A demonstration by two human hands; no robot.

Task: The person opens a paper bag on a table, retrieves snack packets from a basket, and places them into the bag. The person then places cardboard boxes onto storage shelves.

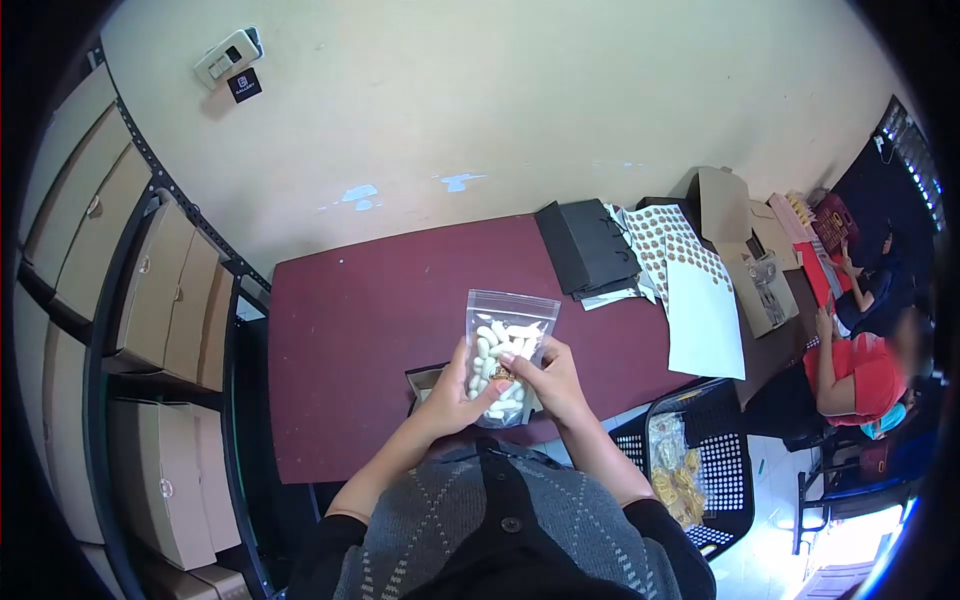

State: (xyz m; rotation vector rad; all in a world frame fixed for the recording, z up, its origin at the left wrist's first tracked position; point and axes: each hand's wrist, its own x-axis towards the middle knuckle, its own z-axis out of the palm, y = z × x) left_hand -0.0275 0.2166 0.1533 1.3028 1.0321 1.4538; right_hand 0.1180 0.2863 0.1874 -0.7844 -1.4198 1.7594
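Observation:
A clear zip bag (512,312) full of white, finger-shaped pieces is held upright in front of my body, over the near edge of the maroon table (400,300). My left hand (470,390) grips its lower left side, thumb across the front. On the right side, my right hand (552,380) holds the same bag, its thumb pressed near a small orange and brown sticker (502,376). The fingers behind the bag are hidden. Partly covered by my left hand and the bag is an open cardboard box (424,380) at the table's near edge.
Black paper bags (590,245) and sticker sheets (690,290) lie at the table's right, beside an open carton (770,295). A black basket (735,470) with filled packets stands on the floor. Shelves with cardboard boxes (160,290) line the left. Two people (860,375) are at the right.

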